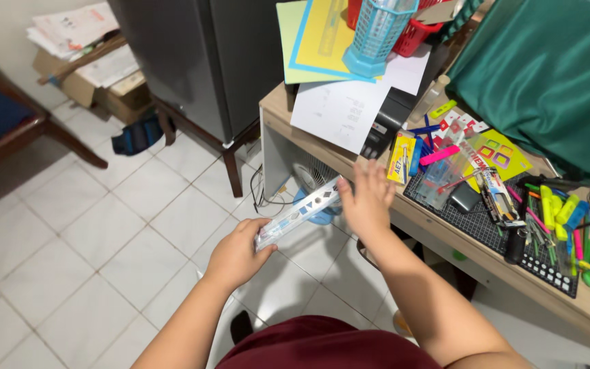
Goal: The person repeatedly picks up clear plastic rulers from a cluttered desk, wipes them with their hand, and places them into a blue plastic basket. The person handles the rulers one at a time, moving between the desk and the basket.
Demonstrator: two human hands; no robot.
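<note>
The left hand [237, 254] was closed around one end of a clear plastic ruler set [299, 212], held above the tiled floor [104, 225]. The set was tilted, its far end rising toward the right hand [367, 198]. The right hand was held open, fingers spread, with its palm against or just beside that far end; contact could not be confirmed. Nothing was gripped by the right hand.

Just beyond the right hand, the edge of the wooden counter [445, 225] was seen. Behind the ruler set, under the counter, a small blue fan [315, 183] was partly visible. Past the right hand's fingertips, a yellow box [400, 158] was noted on the counter, and beside it a black cutting mat [476, 219] carrying clear rulers, a pink marker [440, 155] and other stationery. Further to the right of that hand, a heap of highlighters [568, 219] in yellow, green and pink was recorded. White paper sheets [339, 109] lay farther along the counter, with a blue mesh basket [377, 34] on yellow card behind them. A green cloth [548, 75] hung at the far right.
</note>
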